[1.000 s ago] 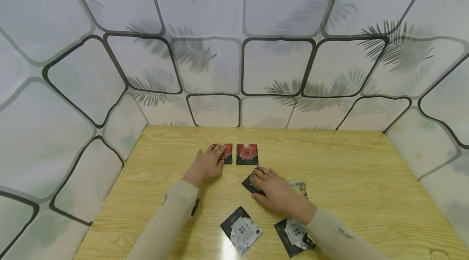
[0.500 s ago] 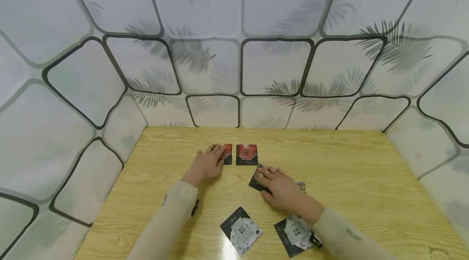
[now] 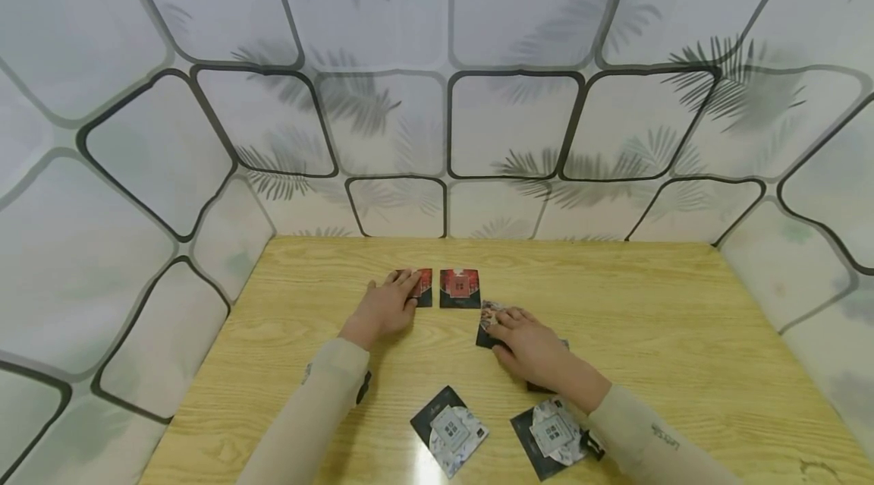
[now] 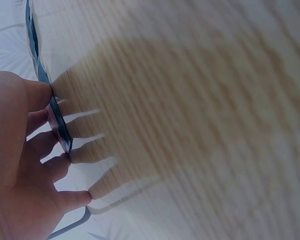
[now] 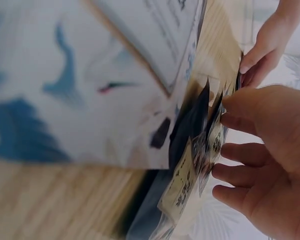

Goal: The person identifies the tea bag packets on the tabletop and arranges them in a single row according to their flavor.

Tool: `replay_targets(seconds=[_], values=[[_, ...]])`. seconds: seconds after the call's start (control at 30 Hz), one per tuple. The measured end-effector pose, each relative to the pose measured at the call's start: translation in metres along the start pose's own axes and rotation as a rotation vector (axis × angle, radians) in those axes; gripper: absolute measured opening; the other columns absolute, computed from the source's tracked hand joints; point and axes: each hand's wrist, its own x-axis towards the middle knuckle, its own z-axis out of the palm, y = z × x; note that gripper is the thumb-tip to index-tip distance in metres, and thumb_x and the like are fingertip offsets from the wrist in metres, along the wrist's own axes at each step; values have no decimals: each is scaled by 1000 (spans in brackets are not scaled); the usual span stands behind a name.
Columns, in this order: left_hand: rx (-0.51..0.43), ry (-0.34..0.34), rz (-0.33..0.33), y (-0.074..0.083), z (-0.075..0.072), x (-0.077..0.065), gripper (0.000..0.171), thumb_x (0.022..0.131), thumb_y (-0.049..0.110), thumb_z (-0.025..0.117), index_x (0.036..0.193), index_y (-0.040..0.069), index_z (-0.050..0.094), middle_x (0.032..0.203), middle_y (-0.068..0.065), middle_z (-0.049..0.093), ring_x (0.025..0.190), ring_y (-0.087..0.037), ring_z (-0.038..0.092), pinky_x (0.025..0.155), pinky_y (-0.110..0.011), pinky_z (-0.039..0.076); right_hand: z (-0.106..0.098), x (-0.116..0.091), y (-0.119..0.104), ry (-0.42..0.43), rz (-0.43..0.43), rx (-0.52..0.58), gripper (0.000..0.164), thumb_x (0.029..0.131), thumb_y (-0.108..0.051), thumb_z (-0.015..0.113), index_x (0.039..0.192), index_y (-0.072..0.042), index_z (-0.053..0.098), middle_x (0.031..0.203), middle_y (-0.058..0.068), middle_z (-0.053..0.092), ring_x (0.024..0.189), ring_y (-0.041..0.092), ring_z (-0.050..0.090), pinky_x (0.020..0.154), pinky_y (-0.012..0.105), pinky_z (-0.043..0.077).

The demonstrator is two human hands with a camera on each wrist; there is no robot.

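Two flat square red-and-black packets lie side by side near the back of the wooden table. My left hand (image 3: pixel 385 307) rests its fingers on the left red-and-black packet (image 3: pixel 425 291), covering part of it. To its right is the other red-and-black packet (image 3: pixel 460 289), untouched. My right hand (image 3: pixel 532 344) presses its outstretched fingers on a dark patterned packet (image 3: pixel 486 335), just front-right of that one. Another dark packet (image 3: pixel 538 387) is mostly hidden beneath the right hand and wrist. In the right wrist view, a packet with a yellow label (image 5: pixel 177 185) lies near the fingertips.
Closer to me lie two grey-and-black packets, one at the middle (image 3: pixel 451 428) and one beside the right sleeve (image 3: pixel 551 436). In the right wrist view, a packet with a blue bird print (image 5: pixel 65 95) fills the left. Patterned walls (image 3: pixel 505 128) border the wooden table (image 3: pixel 655 318).
My right hand has slid the dark patterned packet rightward and slightly away from me, turning it straighter, toward the red row. The left hand has stayed in place.
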Motion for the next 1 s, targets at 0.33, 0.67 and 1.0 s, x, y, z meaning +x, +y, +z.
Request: replay_targets(seconds=[0.33, 0.67, 1.0], values=[[-14, -8, -15, 1, 1, 0, 60, 113, 34, 44, 169, 18, 28, 174, -11, 28, 162, -38, 26, 124, -73, 25, -1, 3, 11, 67, -18, -14, 44, 99, -14, 74, 139, 3, 66, 148, 30, 59, 138, 49, 56, 115, 60, 46], [-10, -4, -12, 2, -1, -1, 60, 113, 33, 44, 169, 17, 29, 174, -11, 29, 161, -38, 27, 123, -73, 26, -4, 5, 17, 24, 14, -22, 47, 103, -17, 69, 142, 7, 61, 147, 32, 58, 139, 52, 54, 114, 63, 46], [-6, -8, -17, 3, -1, -1, 60, 113, 33, 45, 169, 18, 29, 174, -11, 29, 161, -38, 27, 123, -73, 26, -2, 14, 28, 55, 27, 2, 47, 107, -29, 62, 141, 4, 61, 144, 28, 61, 138, 52, 54, 115, 64, 44]])
